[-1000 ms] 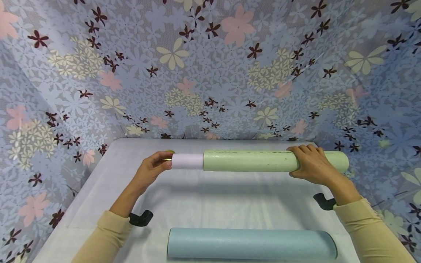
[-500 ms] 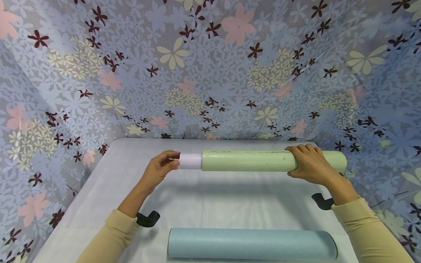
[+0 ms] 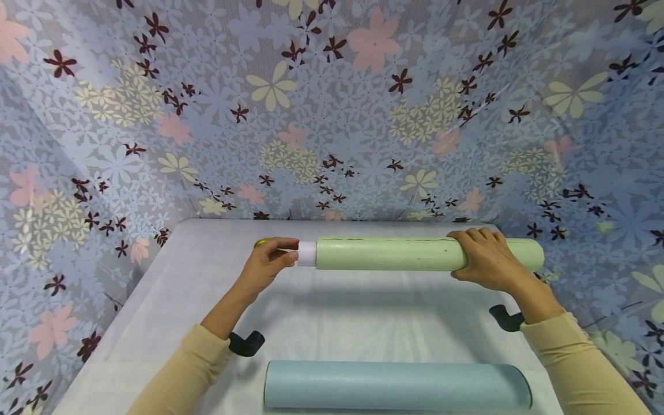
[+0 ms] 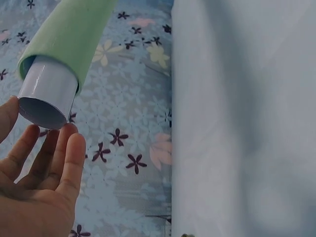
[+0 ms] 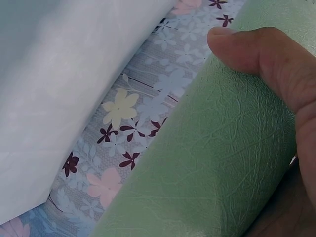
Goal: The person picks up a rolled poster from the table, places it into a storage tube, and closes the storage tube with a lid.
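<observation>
A long pale green tube (image 3: 384, 254) is held level above the white table, its textured surface filling much of the right wrist view. My right hand (image 3: 486, 256) grips it near its right end, thumb lying along the green surface (image 5: 197, 148). From the tube's left end sticks out a short length of a narrower white tube (image 3: 307, 253), whose hollow end faces my left palm in the left wrist view. My left hand (image 3: 264, 265) touches that white rim (image 4: 43, 113) with thumb and fingertips, the fingers spread and nearly straight. How far the white tube reaches inside is hidden.
A thicker light blue tube (image 3: 396, 385) lies across the near part of the white table (image 3: 363, 323). Flowered cloth (image 3: 332, 115) hangs behind and at both sides. A small yellow curved thing (image 3: 261, 242) shows behind my left hand; its kind is unclear.
My left hand has moved right, and the white tube has slid farther into the green one, so less of it shows. My right hand and the green tube have shifted slightly left.
</observation>
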`<state>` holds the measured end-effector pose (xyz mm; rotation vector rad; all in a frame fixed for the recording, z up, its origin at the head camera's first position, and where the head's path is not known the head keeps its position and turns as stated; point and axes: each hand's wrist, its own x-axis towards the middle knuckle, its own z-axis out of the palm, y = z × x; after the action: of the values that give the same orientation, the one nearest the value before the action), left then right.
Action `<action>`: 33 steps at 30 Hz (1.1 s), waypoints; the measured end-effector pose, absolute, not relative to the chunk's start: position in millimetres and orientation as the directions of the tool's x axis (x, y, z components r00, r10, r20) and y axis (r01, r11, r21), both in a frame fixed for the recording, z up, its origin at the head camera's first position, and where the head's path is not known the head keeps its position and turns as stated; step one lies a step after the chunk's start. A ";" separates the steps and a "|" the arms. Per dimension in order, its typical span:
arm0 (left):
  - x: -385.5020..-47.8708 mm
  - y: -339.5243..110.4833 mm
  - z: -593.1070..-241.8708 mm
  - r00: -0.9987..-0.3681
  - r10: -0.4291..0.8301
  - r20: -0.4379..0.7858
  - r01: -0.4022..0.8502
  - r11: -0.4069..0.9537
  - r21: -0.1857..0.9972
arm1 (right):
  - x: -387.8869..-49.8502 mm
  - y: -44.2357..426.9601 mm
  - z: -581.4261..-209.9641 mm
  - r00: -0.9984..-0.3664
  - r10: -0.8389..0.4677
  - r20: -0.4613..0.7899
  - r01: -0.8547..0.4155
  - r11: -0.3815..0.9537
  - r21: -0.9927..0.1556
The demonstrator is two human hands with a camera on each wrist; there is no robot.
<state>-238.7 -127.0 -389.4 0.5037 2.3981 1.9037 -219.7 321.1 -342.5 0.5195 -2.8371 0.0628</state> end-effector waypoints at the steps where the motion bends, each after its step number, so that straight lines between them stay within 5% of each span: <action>1: -238.9 -125.0 -388.8 -0.945 0.281 0.170 0.228 0.191 0.955 | -219.9 320.7 -342.4 -0.902 -0.346 0.257 -0.357 0.934 0.002; 33: -239.4 -93.7 -388.9 -0.944 0.272 0.186 0.251 0.225 0.941 | -220.1 317.7 -341.6 -0.901 -0.357 0.244 -0.368 0.930 0.000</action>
<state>-239.4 -93.7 -388.9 0.5218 2.4448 1.8729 -220.1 317.7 -341.6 0.5435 -2.8468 0.0671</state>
